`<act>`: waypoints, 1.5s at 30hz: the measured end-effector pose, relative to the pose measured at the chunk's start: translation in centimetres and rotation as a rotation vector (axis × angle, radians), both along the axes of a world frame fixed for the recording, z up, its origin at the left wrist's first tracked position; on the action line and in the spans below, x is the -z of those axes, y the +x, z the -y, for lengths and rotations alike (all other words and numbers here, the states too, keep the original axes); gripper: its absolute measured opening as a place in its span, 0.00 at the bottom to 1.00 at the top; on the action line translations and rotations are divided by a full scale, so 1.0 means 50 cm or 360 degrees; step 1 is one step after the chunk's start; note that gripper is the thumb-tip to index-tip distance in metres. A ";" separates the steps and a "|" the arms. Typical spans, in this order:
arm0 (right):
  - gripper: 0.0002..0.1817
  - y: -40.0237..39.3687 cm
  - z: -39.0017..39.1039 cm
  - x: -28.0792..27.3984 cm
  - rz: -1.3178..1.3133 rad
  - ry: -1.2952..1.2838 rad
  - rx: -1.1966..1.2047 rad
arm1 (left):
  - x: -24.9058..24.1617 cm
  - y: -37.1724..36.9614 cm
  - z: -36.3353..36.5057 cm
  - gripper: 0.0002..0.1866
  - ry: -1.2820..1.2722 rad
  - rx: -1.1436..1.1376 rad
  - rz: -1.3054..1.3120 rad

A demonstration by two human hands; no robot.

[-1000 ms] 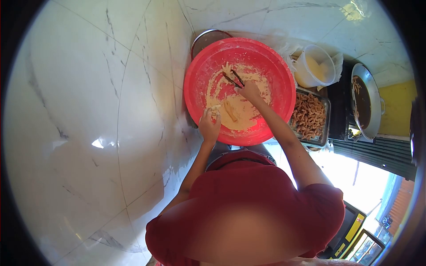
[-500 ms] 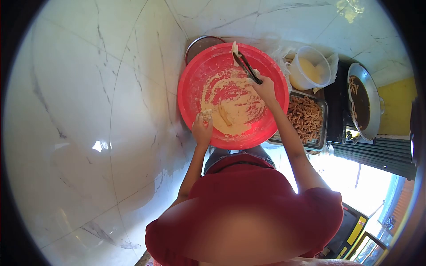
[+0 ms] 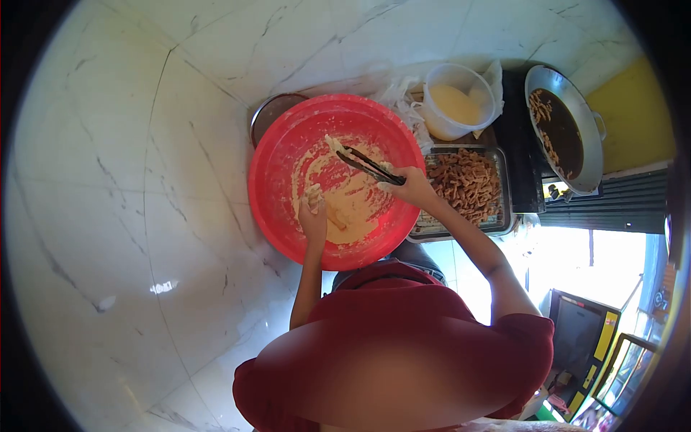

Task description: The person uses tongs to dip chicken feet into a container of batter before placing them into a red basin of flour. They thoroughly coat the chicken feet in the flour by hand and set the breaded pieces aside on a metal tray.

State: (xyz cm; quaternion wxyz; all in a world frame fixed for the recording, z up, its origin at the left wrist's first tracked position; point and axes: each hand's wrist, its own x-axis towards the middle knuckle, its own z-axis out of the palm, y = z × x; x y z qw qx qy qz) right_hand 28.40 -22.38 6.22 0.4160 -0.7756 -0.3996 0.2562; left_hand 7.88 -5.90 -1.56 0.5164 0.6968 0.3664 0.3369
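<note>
My right hand (image 3: 412, 189) is closed round a pair of dark tongs (image 3: 367, 167) above a large red basin (image 3: 270, 216). A pale, coated strip (image 3: 334, 143) is at the tips of the tongs. My left hand (image 3: 312, 216) is over the left part of the basin, its fingers bunched and caked with flour. Whether it holds anything, I cannot make out. Just right of it, a pale yellowish strip (image 3: 336, 218) lies in the cream-coloured flour (image 3: 356, 209) spread across the basin's bottom.
Right of the basin, a tray (image 3: 507, 198) carries a heap of brown fried strips (image 3: 464, 183). Behind it stands a translucent tub (image 3: 439, 126) of pale yellow batter (image 3: 455, 104). Farther right, a wide metal pan (image 3: 592, 162) holds dark oil with strips floating. Marbled tile walls rise behind and left.
The tongs have come from the basin's far rim toward its middle, the pale strip at their tips. My left hand has moved in over the flour. The whole view has shifted.
</note>
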 end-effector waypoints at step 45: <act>0.22 0.476 0.109 -0.106 0.0581 -0.0859 0.0552 | -0.032 0.586 0.130 0.36 0.0927 0.0666 -0.0391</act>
